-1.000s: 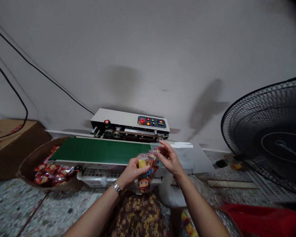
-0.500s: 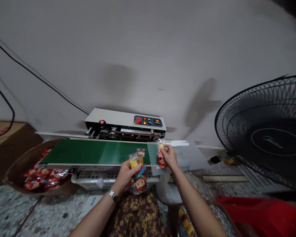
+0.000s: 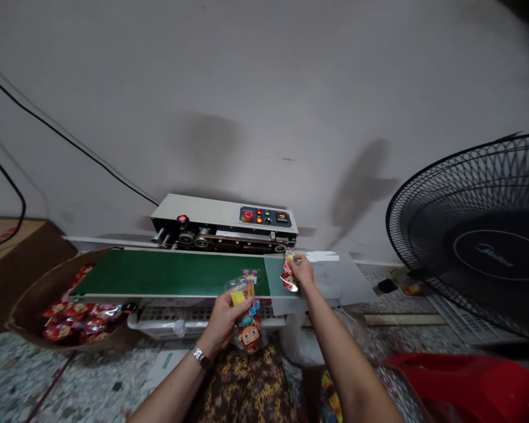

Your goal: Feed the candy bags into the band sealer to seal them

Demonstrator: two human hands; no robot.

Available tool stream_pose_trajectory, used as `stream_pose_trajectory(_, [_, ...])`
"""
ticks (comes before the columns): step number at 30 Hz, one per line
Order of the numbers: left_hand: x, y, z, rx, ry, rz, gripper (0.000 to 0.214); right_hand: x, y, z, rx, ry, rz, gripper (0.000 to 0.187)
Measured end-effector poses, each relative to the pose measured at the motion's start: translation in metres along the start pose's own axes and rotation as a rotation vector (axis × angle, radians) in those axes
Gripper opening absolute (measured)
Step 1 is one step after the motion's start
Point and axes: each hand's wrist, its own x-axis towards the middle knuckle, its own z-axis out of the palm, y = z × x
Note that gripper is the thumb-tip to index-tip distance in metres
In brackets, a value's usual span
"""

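Observation:
Between the thumb and fingers of my left hand (image 3: 226, 317) are several clear packets (image 3: 249, 333) with a cartoon face and yellow pieces inside. They hang in front of the green conveyor belt (image 3: 171, 273). My right hand (image 3: 302, 271) pinches one clear packet (image 3: 290, 280) with a red-haired cartoon face. That packet lies over the grey sheet at the belt's right end, its top edge close to the right end of the sealing machine (image 3: 216, 210). The machine's indicator lights and display are lit.
A brown carton (image 3: 29, 320) of red-faced packets stands below the belt's left end. Under the belt is a white basket (image 3: 171, 320). A black fan (image 3: 476, 241) stands at the right, above a red plastic object (image 3: 462, 382). A cable runs along the wall.
My right hand has moved the packet slightly up toward the machine and a little right. My left hand holds its packets in nearly the same place.

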Motion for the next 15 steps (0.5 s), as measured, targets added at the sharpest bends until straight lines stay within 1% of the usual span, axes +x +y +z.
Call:
stream_pose_trajectory(5, [0.000,0.001,0.002,-0.033,-0.011,0.013,0.027,-0.003,-0.005,-0.005,-0.113,-0.057,0.013,0.017])
stream_pose_trajectory(11, [-0.001,0.001,0.007,-0.064,0.002,0.005,0.028,-0.002,-0.012,-0.004,-0.181,-0.088,0.007,0.023])
stream_pose_trajectory(15, [-0.001,-0.001,0.012,-0.101,0.023,-0.009,0.027,-0.004,-0.025,-0.001,-0.200,-0.107,-0.029,0.026])
